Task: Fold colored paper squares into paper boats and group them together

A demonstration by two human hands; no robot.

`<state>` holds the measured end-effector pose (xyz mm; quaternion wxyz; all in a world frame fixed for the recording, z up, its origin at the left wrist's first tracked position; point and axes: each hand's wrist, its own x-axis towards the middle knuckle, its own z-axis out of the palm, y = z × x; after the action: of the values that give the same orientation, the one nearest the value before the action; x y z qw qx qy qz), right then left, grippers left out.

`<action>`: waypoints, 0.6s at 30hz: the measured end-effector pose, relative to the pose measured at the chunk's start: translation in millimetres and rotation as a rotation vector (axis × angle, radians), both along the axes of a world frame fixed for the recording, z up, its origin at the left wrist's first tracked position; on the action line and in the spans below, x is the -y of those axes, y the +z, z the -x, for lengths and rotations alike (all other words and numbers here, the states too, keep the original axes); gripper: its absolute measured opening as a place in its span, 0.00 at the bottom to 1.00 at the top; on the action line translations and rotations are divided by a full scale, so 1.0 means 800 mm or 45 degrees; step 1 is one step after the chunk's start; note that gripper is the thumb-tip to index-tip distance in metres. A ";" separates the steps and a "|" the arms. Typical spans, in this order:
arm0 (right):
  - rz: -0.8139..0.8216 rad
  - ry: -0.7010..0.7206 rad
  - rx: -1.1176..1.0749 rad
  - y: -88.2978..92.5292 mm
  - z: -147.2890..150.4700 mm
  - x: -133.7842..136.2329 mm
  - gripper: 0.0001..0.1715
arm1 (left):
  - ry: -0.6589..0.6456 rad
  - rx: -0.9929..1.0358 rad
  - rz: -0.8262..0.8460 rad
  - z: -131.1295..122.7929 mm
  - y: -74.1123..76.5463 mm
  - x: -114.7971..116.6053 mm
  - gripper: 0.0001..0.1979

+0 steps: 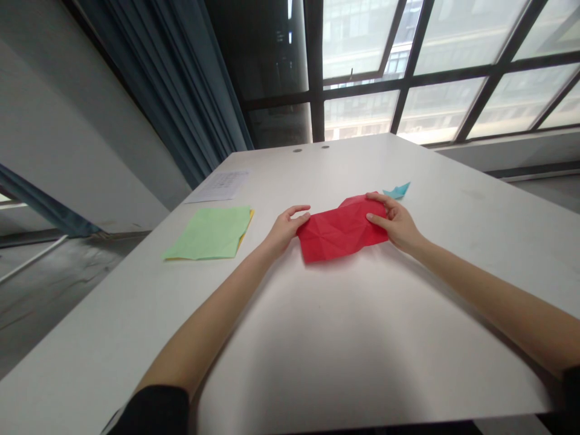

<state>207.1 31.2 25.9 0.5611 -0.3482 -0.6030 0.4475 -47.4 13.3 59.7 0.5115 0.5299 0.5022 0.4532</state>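
Note:
A creased sheet of red paper (338, 232) is held up just over the white table, between both hands. My left hand (287, 226) pinches its left edge between thumb and fingers, with the index finger stretched out above the edge. At the other end, my right hand (396, 223) grips the paper, its thumb on the near side and a finger over the top edge. Crossing fold lines show on the red surface, and its upper edge is uneven. Just behind the right hand lies a small folded blue paper piece (397, 191).
To the left lies a stack of green paper (211, 232), with yellow showing beneath it. A printed white sheet (218, 186) is farther back near the left edge of the white table (317, 344). Windows and a blue curtain (176, 78) stand beyond.

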 end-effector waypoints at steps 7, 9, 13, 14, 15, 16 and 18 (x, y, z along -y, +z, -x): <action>0.072 0.109 -0.060 -0.005 -0.003 -0.003 0.26 | -0.082 0.087 -0.138 0.004 -0.006 -0.008 0.19; 0.123 0.114 -0.049 -0.005 -0.003 -0.003 0.24 | -0.111 0.112 -0.114 0.003 -0.006 -0.008 0.21; 0.208 0.117 0.005 -0.007 -0.003 -0.002 0.23 | -0.138 0.222 -0.037 -0.003 -0.009 -0.006 0.18; 0.227 0.117 0.012 -0.007 -0.003 -0.001 0.22 | -0.141 0.256 -0.013 -0.004 -0.010 -0.005 0.18; 0.246 0.119 0.016 -0.007 -0.003 0.000 0.22 | -0.144 0.290 0.009 -0.006 -0.010 -0.004 0.18; 0.264 0.120 0.017 -0.006 -0.002 0.001 0.22 | -0.142 0.324 0.026 -0.008 -0.010 -0.003 0.18; 0.280 0.121 0.009 -0.005 -0.001 0.002 0.22 | -0.117 0.390 0.045 -0.010 -0.009 -0.002 0.17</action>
<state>207.8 29.3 22.2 0.4958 -0.3802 -0.5680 0.5357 -39.2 14.7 52.1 0.6115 0.4679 0.4015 0.4960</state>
